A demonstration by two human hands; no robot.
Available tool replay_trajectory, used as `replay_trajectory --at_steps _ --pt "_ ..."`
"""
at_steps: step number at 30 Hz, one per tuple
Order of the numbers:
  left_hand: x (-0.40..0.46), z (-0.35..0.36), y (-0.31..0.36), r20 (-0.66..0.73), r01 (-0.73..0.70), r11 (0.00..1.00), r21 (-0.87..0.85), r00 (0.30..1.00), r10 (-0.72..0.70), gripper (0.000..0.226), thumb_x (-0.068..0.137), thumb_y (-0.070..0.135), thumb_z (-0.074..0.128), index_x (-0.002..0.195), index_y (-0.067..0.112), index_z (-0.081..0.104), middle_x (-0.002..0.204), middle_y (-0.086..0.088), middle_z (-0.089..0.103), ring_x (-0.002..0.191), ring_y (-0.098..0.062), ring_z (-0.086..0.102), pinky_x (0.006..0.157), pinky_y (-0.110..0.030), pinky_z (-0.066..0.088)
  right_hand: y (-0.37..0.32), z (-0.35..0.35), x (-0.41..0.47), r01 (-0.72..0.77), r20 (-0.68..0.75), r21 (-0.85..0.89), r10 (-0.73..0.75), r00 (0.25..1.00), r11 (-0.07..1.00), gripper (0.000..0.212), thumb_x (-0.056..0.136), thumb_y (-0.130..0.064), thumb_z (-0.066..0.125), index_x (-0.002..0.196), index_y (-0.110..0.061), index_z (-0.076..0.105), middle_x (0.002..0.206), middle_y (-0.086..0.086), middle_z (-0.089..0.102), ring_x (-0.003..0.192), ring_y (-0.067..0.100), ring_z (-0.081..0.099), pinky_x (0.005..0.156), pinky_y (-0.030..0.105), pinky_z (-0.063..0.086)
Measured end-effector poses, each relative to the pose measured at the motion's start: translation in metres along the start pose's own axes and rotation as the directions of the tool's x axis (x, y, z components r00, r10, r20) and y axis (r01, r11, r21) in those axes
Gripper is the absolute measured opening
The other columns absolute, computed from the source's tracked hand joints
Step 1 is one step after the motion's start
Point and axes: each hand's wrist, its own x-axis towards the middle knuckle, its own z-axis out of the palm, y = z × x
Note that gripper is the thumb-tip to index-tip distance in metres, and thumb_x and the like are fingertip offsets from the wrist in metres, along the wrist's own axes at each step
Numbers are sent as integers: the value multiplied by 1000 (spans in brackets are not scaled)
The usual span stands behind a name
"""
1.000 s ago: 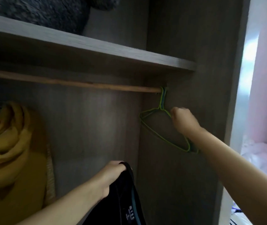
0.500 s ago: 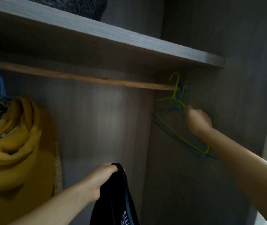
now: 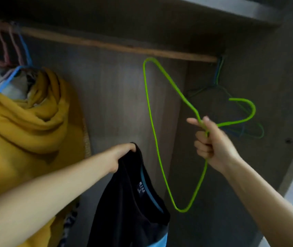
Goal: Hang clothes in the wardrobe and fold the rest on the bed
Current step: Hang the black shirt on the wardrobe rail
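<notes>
Since prev. frame, one green hanger [image 3: 151,122] is off the rod [image 3: 117,45] and in my right hand [image 3: 211,145], fingers curled tight round its neck, index partly extended; hook points right, triangle tilted, clear of the rod. My left hand [image 3: 122,155] grips one black T-shirt [image 3: 131,202] by the collar edge, fingers closed on fabric; shirt hangs low centre inside the wardrobe, blue lining at neck. Approx. two or three empty hangers [image 3: 231,104] remain at rod's right end, count unclear in shadow. Left end: one yellow garment [image 3: 17,125] hung, plus one blue hanger [image 3: 24,50] and approx. three pink hooks [image 3: 3,45].
</notes>
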Motion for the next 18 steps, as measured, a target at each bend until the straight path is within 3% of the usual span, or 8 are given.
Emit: replay_trajectory --at_steps 2,5,8,10,12,15,18 --pt "-3 -3 -5 -4 28 999 36 1000 -27 18 84 18 56 75 4 60 68 -12 62 62 -28 57 60 -31 50 -5 17 -11 43 -9 120 -43 999 992 42 93 -49 45 87 -21 76 46 -10 15 37 5 13 37 13 13" --pt "-13 -6 -4 12 48 997 59 999 -49 24 83 22 57 66 7 63 58 -10 62 58 -26 56 61 -29 49 2 38 -21 181 -47 231 -175 984 956 53 99 -46 37 68 -21 72 44 -11 16 36 5 12 39 14 14" --pt "-29 -15 5 45 37 998 55 998 -39 38 87 31 62 57 8 68 60 -10 66 63 -25 59 68 -30 50 25 55 -27 282 -51 291 -279 959 914 53 95 -49 40 60 -19 67 43 -13 18 36 4 14 40 13 14" --pt "-41 -25 15 73 0 999 53 997 -4 33 85 34 65 66 7 71 72 -13 68 71 -26 62 81 -35 50 49 61 -30 318 -48 257 -317 947 913 51 89 -54 44 59 -18 65 43 -13 19 36 3 15 41 14 14" --pt "-51 -41 29 85 -61 996 64 995 55 32 83 34 65 69 7 73 75 -14 70 71 -26 66 82 -36 52 75 62 -34 267 6 167 -271 962 949 50 84 -55 46 61 -15 65 42 -11 19 35 4 16 41 16 11" --pt "-56 -75 50 -24 -144 990 -2 989 144 32 89 28 60 71 5 73 77 -14 71 69 -26 67 81 -37 52 92 57 -39 84 181 -139 -58 982 987 54 81 -55 40 66 -11 67 41 -6 18 34 8 16 44 27 7" --pt "-53 -106 52 -165 -200 979 -22 967 194 17 91 22 60 84 6 64 72 -11 70 63 -24 68 70 -35 55 67 52 -35 50 379 -457 144 914 888 56 88 -56 36 72 -15 70 50 1 15 39 14 16 47 33 8"
